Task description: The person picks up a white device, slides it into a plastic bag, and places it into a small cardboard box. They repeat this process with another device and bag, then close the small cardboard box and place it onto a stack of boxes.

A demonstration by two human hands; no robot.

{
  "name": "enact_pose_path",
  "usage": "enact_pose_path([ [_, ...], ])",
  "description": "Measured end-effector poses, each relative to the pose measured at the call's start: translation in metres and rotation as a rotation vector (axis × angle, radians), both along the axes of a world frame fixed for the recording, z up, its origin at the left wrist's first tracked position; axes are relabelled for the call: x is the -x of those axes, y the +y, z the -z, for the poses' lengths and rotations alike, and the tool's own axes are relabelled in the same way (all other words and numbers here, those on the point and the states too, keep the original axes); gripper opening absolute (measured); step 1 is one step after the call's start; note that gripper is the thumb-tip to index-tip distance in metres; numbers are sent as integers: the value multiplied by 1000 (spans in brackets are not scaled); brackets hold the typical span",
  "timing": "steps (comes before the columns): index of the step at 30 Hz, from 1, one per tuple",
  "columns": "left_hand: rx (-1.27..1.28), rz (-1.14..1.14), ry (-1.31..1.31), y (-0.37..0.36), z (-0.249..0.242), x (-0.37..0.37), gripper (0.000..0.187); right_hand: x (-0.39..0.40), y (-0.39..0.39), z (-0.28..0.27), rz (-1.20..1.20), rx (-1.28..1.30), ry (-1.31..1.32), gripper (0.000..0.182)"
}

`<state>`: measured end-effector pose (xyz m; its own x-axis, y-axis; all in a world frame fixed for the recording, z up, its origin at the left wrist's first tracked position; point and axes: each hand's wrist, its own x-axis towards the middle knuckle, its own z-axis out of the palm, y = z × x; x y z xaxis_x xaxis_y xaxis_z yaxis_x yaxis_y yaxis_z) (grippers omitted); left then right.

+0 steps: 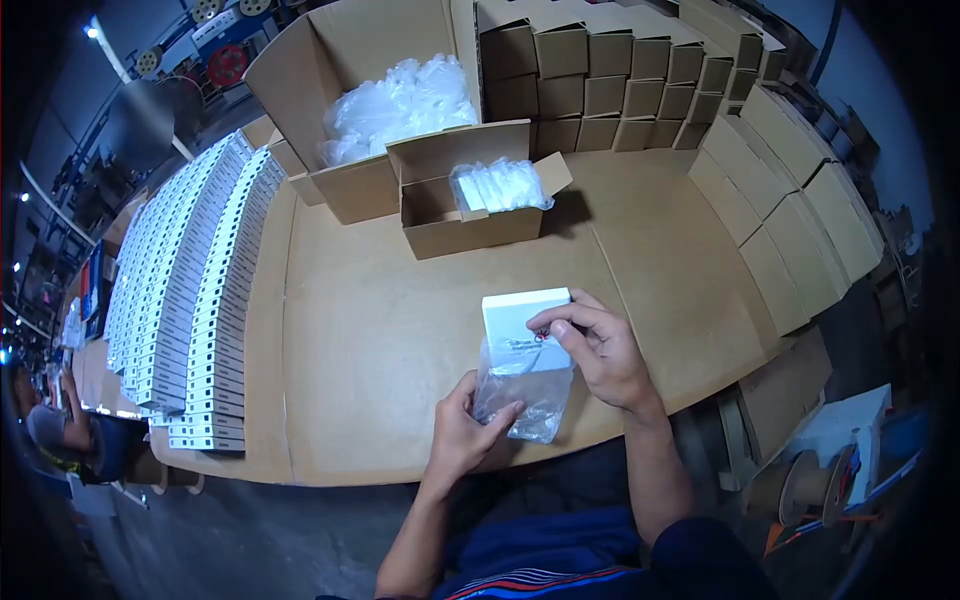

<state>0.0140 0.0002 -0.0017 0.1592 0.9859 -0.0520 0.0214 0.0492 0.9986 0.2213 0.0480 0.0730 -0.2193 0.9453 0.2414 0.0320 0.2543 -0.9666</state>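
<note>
A white box (pixel 525 315) with small dark print on its face is partly inside a clear plastic bag (pixel 530 400). Its upper end sticks out of the bag's mouth. My left hand (pixel 465 432) grips the lower part of the bag, thumb on the front. At the box's upper right, my right hand (pixel 605 350) holds the box with curled fingers near the print and others behind the edge. Both hands are just above the near side of the brown tabletop (pixel 370 380).
Tall stacks of white boxes (pixel 180 290) line the left. Behind are a small open carton (pixel 470 238) with bagged items and a large carton (pixel 360 200) of clear plastic bags. Brown cartons (pixel 610 95) are stacked at the back and right. A person (pixel 75 420) sits far left.
</note>
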Motion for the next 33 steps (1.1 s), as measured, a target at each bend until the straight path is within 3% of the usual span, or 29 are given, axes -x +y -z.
enact_pose_path([
  [6, 15, 31, -48, 3, -2, 1, 51, 6, 2, 10, 68, 140, 177, 20],
  [9, -16, 56, -86, 3, 0, 3, 47, 0, 6, 14, 45, 101, 108, 17],
  [12, 193, 3, -491, 2, 9, 7, 39, -3, 10, 18, 24, 99, 2, 15],
  [13, 66, -18, -381, 4, 20, 5, 39, -4, 11, 18, 17, 105, -48, 15],
  [16, 55, -18, -286, 3, 27, 7, 38, -2, 9, 20, 10, 93, -121, 16],
  [20, 289, -69, -84, 0, 17, 14, 37, 1, 7, 24, -8, 87, -101, 19],
  [23, 259, -124, -240, -1, 26, 5, 40, 3, 3, 26, -94, 114, -130, 24],
  [25, 192, -191, -539, -1, 21, -11, 43, 5, 0, 31, -103, 96, -58, 26],
  [28, 210, -181, -709, -2, 20, -8, 47, 12, -9, 44, -38, 147, 225, 29],
  [30, 182, -247, -678, -1, 17, -9, 48, 13, -17, 54, 29, 214, 286, 30],
  [33, 147, -267, -619, 1, 23, -8, 47, 20, -29, 68, 128, 262, 297, 16],
])
